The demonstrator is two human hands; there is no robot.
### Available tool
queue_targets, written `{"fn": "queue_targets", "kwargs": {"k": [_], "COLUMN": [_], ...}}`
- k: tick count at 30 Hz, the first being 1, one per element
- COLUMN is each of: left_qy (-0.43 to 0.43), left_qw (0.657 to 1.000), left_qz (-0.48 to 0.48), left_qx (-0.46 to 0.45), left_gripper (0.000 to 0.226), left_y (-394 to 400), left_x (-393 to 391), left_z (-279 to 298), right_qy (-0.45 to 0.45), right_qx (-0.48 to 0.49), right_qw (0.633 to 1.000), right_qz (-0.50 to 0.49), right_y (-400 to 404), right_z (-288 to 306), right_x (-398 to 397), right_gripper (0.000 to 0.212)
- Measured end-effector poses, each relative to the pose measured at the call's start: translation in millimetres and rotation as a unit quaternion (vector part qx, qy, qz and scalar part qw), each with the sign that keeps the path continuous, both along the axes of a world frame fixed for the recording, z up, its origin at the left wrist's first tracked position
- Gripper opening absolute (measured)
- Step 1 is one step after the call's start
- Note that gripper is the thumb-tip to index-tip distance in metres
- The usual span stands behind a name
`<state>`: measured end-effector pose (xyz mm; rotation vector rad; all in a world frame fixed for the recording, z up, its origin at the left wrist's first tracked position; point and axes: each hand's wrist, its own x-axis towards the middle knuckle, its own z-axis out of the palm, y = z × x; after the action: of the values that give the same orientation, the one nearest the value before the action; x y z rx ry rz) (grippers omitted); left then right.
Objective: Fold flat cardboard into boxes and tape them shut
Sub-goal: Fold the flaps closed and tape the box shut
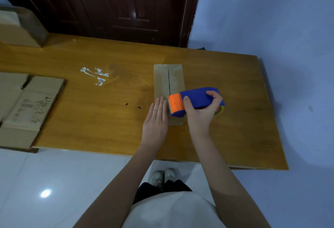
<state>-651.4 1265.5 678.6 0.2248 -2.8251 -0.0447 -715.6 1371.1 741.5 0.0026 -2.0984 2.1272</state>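
A small folded cardboard box (pixel 168 79) stands on the wooden table (pixel 90 119), its top flaps meeting in a dark centre seam with clear tape along it. My right hand (pixel 200 113) grips a blue and orange tape dispenser (pixel 191 101), whose orange end lies on the near part of the box top. My left hand (pixel 156 121) has straight fingers pressed flat against the box's near left side.
Flattened cardboard sheets (pixel 27 108) lie at the table's left end. Another brown box (pixel 19 26) stands at the far left. White tape scraps (pixel 95 75) stick to the tabletop. A dark door (pixel 117 5) is behind; my shoes (pixel 163 177) show below the table edge.
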Motion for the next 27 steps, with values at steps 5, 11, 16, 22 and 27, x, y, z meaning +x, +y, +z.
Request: {"fn": "queue_targets", "kwargs": {"k": [5, 11, 16, 22, 27], "left_qy": [0.005, 0.026, 0.056, 0.043, 0.025], "left_qw": [1.000, 0.999, 0.998, 0.998, 0.999], "left_qz": [-0.009, -0.018, -0.024, -0.042, -0.044], "left_qx": [-0.015, -0.032, -0.008, -0.014, -0.006], "left_gripper": [0.062, 0.046, 0.044, 0.047, 0.047], "left_y": [1.5, 2.5, -0.5, -2.4, -3.7], "left_x": [-0.6, 0.3, -3.4, -3.0, -5.3], "left_z": [1.0, 1.9, -2.9, -0.9, -2.3], "right_qy": [0.025, 0.046, 0.123, 0.110, 0.070], "right_qx": [0.012, 0.016, 0.063, 0.101, 0.089], "right_qw": [0.999, 0.998, 0.984, 0.987, 0.992], "right_qz": [-0.022, -0.049, -0.109, -0.059, -0.048], "right_y": [0.8, 3.9, 46.6, 60.8, 65.9], "right_z": [1.0, 6.6, 24.4, 6.8, -2.3], "right_x": [-4.2, -6.1, -32.2, -29.1, -25.5], "right_gripper": [0.044, 0.041, 0.041, 0.041, 0.042]}}
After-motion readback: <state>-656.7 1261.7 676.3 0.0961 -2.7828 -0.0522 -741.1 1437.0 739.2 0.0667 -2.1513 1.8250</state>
